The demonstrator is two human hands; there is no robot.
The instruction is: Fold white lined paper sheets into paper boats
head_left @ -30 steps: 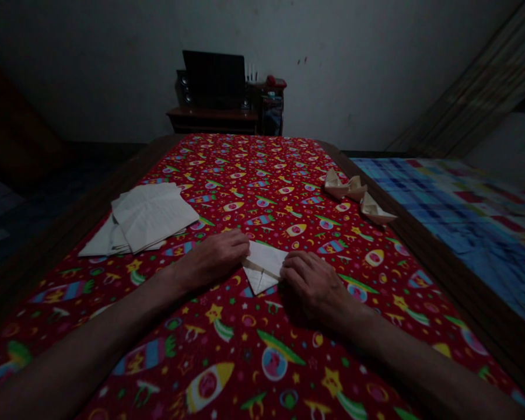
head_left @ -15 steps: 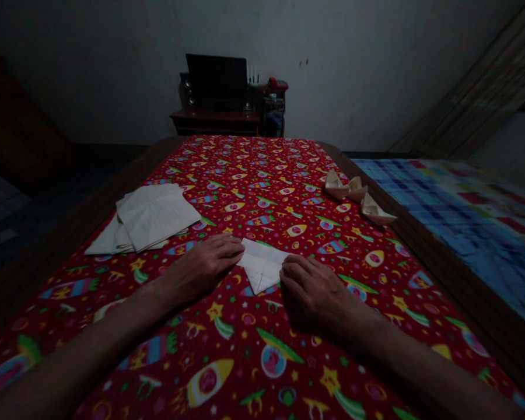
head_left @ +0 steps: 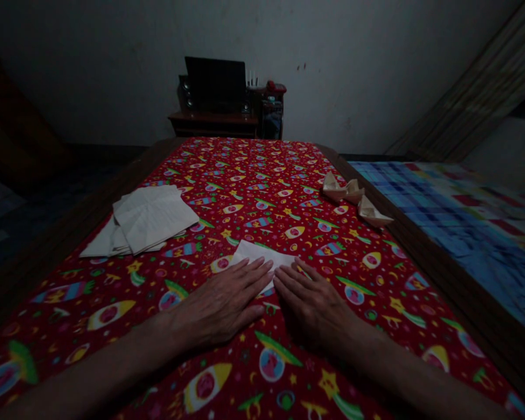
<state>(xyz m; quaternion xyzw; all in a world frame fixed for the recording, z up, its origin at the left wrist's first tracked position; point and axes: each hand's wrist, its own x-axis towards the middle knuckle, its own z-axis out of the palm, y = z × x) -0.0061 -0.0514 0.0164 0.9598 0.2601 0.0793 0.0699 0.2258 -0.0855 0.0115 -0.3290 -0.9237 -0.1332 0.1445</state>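
Note:
A folded piece of white paper (head_left: 262, 252) lies flat on the red patterned cloth (head_left: 262, 356). My left hand (head_left: 227, 297) rests over its left and near part, fingers stretched out flat. From the other side my right hand (head_left: 310, 294) presses on the paper's right part with its fingers extended, tips close to those of the left. The paper's lower point is mostly hidden under the hands; its far edge shows beyond the fingertips.
A fanned stack of white paper sheets (head_left: 155, 216) lies to the left. Several folded paper boats (head_left: 374, 213) stand along the cloth's right side. A dark monitor (head_left: 216, 84) is on a small desk at the wall. A plaid-covered surface (head_left: 441, 216) lies to the right.
Both hands have moved from holding the paper's two side ends to lying flat on top of it, fingers stretched and closer together. The paper's lower point is now mostly covered.

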